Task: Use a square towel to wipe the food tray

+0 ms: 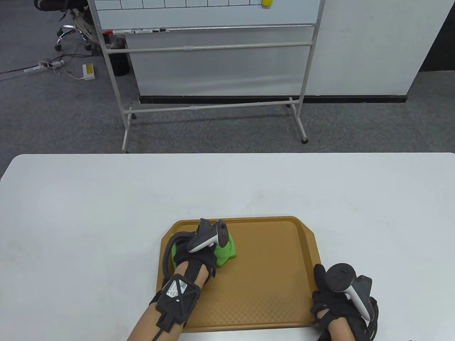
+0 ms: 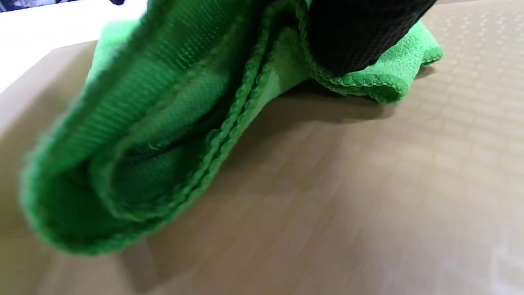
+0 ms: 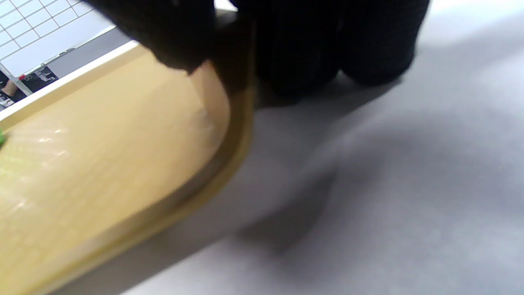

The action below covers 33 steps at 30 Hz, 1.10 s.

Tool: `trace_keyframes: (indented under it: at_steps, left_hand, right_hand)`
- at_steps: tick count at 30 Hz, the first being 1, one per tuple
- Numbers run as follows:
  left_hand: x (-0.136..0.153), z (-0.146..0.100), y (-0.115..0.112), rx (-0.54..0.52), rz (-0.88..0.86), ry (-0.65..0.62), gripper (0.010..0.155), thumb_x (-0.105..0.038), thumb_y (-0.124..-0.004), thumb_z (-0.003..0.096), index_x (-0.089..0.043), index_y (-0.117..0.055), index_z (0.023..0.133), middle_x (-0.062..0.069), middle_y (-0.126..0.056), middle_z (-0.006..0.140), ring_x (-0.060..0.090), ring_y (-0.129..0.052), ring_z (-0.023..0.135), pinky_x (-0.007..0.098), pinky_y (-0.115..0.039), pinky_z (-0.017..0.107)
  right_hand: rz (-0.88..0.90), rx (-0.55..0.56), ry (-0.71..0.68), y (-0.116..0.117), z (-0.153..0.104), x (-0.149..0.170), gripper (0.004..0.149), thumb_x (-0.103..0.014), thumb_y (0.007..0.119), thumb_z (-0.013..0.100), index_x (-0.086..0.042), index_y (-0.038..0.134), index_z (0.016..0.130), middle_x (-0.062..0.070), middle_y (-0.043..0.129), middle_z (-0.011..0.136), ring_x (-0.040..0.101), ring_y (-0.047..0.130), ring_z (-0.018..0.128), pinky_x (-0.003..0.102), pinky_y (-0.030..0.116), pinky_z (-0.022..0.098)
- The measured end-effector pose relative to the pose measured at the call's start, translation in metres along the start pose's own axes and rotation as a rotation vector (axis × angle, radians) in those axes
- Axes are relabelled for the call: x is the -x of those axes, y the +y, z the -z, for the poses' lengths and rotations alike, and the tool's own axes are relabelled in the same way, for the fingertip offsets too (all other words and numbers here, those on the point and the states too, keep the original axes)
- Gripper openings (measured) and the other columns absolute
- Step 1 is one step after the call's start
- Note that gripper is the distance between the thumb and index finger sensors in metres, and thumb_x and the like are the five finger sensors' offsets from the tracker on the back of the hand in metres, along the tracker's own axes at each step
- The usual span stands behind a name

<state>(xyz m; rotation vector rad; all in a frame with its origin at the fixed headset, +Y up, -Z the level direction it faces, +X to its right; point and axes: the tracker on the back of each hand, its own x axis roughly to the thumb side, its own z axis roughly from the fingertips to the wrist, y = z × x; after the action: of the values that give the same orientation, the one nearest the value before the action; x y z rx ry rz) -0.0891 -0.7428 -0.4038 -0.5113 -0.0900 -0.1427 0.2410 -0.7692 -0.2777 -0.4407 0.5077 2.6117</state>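
Note:
A brown food tray (image 1: 263, 284) lies at the table's near edge. A folded green towel (image 1: 227, 250) rests on its far left part. My left hand (image 1: 193, 250) presses down on the towel, mostly covering it. In the left wrist view the towel (image 2: 172, 123) lies bunched on the tray floor (image 2: 368, 184) under a gloved finger (image 2: 356, 32). My right hand (image 1: 328, 289) grips the tray's right rim near the front corner. In the right wrist view its fingers (image 3: 294, 45) close over the rim (image 3: 239, 135).
The white table (image 1: 106, 199) extends around the tray. A whiteboard on a wheeled stand (image 1: 209, 53) stands on the floor beyond the table's far edge.

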Motion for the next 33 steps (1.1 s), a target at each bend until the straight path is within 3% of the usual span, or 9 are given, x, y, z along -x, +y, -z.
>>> trace_keyframes:
  at_steps: [5, 15, 25, 33]
  left_hand:
    - [-0.032, 0.013, 0.004, -0.063, -0.016, -0.046, 0.060, -0.048, -0.073, 0.0518, -0.036, -0.055, 0.107, 0.001, -0.050, 0.119, 0.041, -0.062, 0.105, 0.062, -0.049, 0.074]
    - [-0.107, 0.017, 0.008, -0.099, -0.081, -0.194, 0.061, -0.050, -0.072, 0.0521, -0.037, -0.052, 0.108, -0.001, -0.043, 0.119, 0.041, -0.053, 0.105, 0.060, -0.045, 0.075]
    - [-0.154, -0.023, -0.002, -0.098, 0.064, -0.405, 0.060, -0.051, -0.073, 0.0516, -0.036, -0.056, 0.107, 0.000, -0.050, 0.116, 0.039, -0.064, 0.097, 0.057, -0.054, 0.072]
    - [-0.141, -0.063, -0.025, -0.090, 0.118, -0.498, 0.060, -0.051, -0.073, 0.0510, -0.035, -0.057, 0.106, 0.002, -0.052, 0.113, 0.036, -0.068, 0.092, 0.056, -0.057, 0.070]
  right_hand:
    - [-0.005, -0.001, 0.001, 0.000, 0.000, -0.001, 0.071, -0.035, 0.073, 0.047, -0.039, 0.032, 0.105, 0.008, 0.064, 0.104, 0.029, 0.084, 0.066, 0.048, 0.074, 0.052]
    - [-0.007, -0.003, -0.002, 0.001, 0.000, -0.001, 0.071, -0.035, 0.073, 0.047, -0.039, 0.032, 0.105, 0.008, 0.064, 0.104, 0.029, 0.084, 0.066, 0.048, 0.074, 0.052]
    - [-0.004, -0.001, 0.002, 0.001, 0.000, -0.001, 0.070, -0.035, 0.071, 0.047, -0.039, 0.032, 0.105, 0.008, 0.064, 0.104, 0.029, 0.084, 0.066, 0.048, 0.074, 0.052]
    - [-0.001, -0.001, 0.003, 0.001, 0.000, -0.001, 0.069, -0.035, 0.071, 0.047, -0.039, 0.032, 0.105, 0.008, 0.064, 0.104, 0.029, 0.084, 0.067, 0.048, 0.074, 0.052]
